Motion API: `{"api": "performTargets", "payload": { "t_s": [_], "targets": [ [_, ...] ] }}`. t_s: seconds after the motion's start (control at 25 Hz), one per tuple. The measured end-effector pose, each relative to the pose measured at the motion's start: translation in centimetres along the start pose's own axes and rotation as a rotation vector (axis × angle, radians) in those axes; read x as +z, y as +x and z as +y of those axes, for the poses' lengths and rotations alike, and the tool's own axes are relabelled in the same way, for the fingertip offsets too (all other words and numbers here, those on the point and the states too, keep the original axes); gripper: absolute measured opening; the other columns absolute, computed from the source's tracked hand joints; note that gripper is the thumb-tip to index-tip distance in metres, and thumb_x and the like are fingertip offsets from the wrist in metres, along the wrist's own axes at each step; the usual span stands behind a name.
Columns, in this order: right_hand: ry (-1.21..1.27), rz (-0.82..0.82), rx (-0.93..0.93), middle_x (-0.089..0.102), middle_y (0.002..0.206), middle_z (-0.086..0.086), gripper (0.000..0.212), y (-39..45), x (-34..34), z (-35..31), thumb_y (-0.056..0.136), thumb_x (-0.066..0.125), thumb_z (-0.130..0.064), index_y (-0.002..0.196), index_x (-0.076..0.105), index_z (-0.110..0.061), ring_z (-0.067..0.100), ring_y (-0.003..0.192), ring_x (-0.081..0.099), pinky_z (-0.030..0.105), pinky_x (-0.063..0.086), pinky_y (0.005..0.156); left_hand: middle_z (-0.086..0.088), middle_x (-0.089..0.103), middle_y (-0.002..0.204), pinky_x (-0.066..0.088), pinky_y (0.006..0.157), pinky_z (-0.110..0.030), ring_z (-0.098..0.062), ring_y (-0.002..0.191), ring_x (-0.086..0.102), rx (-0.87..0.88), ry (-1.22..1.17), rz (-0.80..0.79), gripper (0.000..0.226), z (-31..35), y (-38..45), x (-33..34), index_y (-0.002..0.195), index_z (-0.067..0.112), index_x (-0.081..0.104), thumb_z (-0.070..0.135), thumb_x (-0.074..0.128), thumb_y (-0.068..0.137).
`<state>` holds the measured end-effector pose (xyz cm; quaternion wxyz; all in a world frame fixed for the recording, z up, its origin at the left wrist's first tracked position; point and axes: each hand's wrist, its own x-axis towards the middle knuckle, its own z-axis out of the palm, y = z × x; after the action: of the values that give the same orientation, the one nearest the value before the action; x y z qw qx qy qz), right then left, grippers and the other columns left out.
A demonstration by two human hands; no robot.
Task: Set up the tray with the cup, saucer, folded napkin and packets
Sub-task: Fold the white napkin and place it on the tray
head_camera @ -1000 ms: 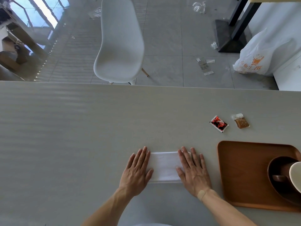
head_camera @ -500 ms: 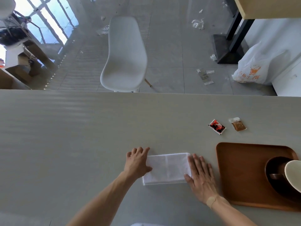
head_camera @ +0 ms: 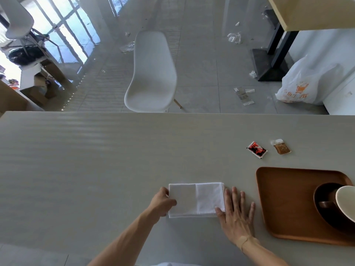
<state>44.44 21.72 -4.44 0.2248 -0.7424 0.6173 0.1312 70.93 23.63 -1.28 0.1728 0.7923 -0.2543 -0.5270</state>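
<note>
Head view. We record a white folded napkin (head_camera: 196, 199) lying flat on the pale grey tabletop (head_camera: 96, 160), near the front edge, left of the tray and apart from it. Our left hand (head_camera: 163, 201) is at the napkin's left edge; its fingers are curled closed on that edge, thumb on top of the cloth, the other fingers mostly hidden beneath or behind the hand. Our right hand (head_camera: 235, 215) lies flat on the tabletop beside the napkin's right edge, fingers spread and extended, holding nothing; the thumb touches the napkin's near right corner. A tan plaster sits at the right wrist.

The brown wooden tray (head_camera: 284, 204) rests on the tabletop at right, partly cut off by the frame. On its right portion sits a dark brown saucer (head_camera: 326, 212), and on that a cup (head_camera: 345, 200) with a pale rim, only partly in view.

Two packets lie on the bare tabletop beyond the tray, not on it: a red packet (head_camera: 256, 149) and, just to its right, a brown packet (head_camera: 281, 147). They are close together but not touching.

Past the tabletop's far edge we note a white chair (head_camera: 151, 73) on the tiled floor, and a white plastic bag (head_camera: 303, 83) at far right.
</note>
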Motion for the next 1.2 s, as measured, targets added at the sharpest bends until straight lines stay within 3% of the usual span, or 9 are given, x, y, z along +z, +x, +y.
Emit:
{"api": "performTargets", "payload": {
  "t_s": [0.16, 0.36, 0.44, 0.52, 0.68, 0.84, 0.96, 1.08, 1.2],
  "targets": [
    [-0.042, 0.009, -0.063, -0.037, 0.15, 0.004, 0.09, -1.2, 0.8, -0.6, 0.067, -0.03, -0.072, 0.143, -0.029, -0.024, 0.03, 0.142, -0.029, 0.06, -0.016, 0.114, -0.004, 0.062, 0.088, 0.049, 0.047, -0.023, -0.017, 0.071, 0.062, 0.021, -0.058, 0.041, 0.019, -0.4, -0.7, -1.7, 0.094, 0.014, 0.059, 0.006, 0.059, 0.076],
    [-0.087, 0.096, -0.161, -0.014, 0.161, 0.003, 0.085, -1.5, 0.9, 2.1, 0.08, 0.01, -0.081, 0.152, -0.002, -0.037, 0.028, 0.147, -0.019, 0.06, -0.01, 0.114, -0.003, 0.06, 0.076, 0.045, 0.05, -0.026, -0.018, 0.066, 0.057, 0.181, 0.006, 0.125, 0.015, 1.2, -1.7, -4.0, 0.085, 0.018, 0.058, 0.015, 0.063, 0.072],
    [-0.095, 0.108, -0.182, -0.016, 0.162, -0.002, 0.087, -1.4, 1.0, 3.1, 0.078, 0.02, -0.083, 0.15, -0.001, -0.039, 0.029, 0.146, -0.015, 0.061, -0.005, 0.114, -0.001, 0.059, 0.073, 0.046, 0.052, -0.033, -0.019, 0.063, 0.055, 0.267, 0.071, 0.143, 0.017, 2.2, -2.4, -4.1, 0.083, 0.021, 0.057, 0.023, 0.061, 0.067],
    [-0.099, 0.108, -0.192, -0.017, 0.16, -0.005, 0.088, -1.3, 1.2, 3.6, 0.076, 0.023, -0.085, 0.15, 0.001, -0.04, 0.03, 0.147, -0.012, 0.061, -0.004, 0.114, 0.001, 0.059, 0.071, 0.052, 0.054, -0.041, -0.02, 0.063, 0.056, 0.328, 0.148, 0.144, 0.018, 3.1, -3.3, -3.4, 0.083, 0.023, 0.055, 0.028, 0.061, 0.067],
    [-0.109, 0.099, -0.198, 0.003, 0.162, 0.002, 0.087, -1.2, 1.5, 3.4, 0.078, 0.028, -0.082, 0.15, 0.024, -0.035, 0.035, 0.147, 0.008, 0.063, 0.005, 0.114, 0.002, 0.063, 0.075, 0.059, 0.06, -0.051, -0.028, 0.072, 0.067, 0.349, 0.271, 0.096, 0.024, 4.7, -4.7, -0.4, 0.09, 0.025, 0.053, 0.035, 0.063, 0.071],
    [-0.107, 0.092, -0.194, 0.016, 0.162, 0.006, 0.085, -1.0, 1.7, 3.4, 0.078, 0.032, -0.08, 0.149, 0.029, -0.034, 0.035, 0.147, 0.013, 0.065, 0.01, 0.114, 0.003, 0.067, 0.075, 0.058, 0.061, -0.044, -0.026, 0.067, 0.067, 0.338, 0.361, 0.071, 0.026, 5.4, -5.3, 2.8, 0.092, 0.028, 0.047, 0.037, 0.062, 0.073],
    [-0.096, 0.101, -0.192, 0.019, 0.161, 0.008, 0.085, -0.9, 1.9, 3.6, 0.079, 0.034, -0.079, 0.15, 0.029, -0.033, 0.035, 0.148, 0.013, 0.065, 0.011, 0.114, 0.002, 0.069, 0.078, 0.048, 0.056, -0.035, -0.026, 0.07, 0.064, 0.341, 0.459, 0.085, 0.027, 5.8, -5.2, 4.9, 0.093, 0.03, 0.042, 0.037, 0.058, 0.073],
    [-0.087, 0.109, -0.201, 0.02, 0.161, 0.009, 0.086, -0.9, 2.0, 3.6, 0.077, 0.038, -0.078, 0.15, 0.028, -0.033, 0.035, 0.148, 0.014, 0.065, 0.01, 0.115, 0.006, 0.061, 0.074, 0.035, 0.051, -0.03, -0.024, 0.068, 0.055, 0.363, 0.547, 0.116, 0.028, 6.0, -4.7, 6.7, 0.1, 0.028, 0.043, 0.034, 0.056, 0.075],
    [-0.075, 0.117, -0.207, 0.019, 0.161, 0.009, 0.087, -0.8, 1.9, 3.6, 0.076, 0.04, -0.077, 0.15, 0.026, -0.034, 0.035, 0.148, 0.014, 0.065, 0.011, 0.115, 0.006, 0.055, 0.069, 0.034, 0.048, -0.03, -0.024, 0.065, 0.051, 0.367, 0.618, 0.12, 0.031, 5.9, -4.0, 8.3, 0.105, 0.024, 0.043, 0.029, 0.053, 0.076]
  ]
}}
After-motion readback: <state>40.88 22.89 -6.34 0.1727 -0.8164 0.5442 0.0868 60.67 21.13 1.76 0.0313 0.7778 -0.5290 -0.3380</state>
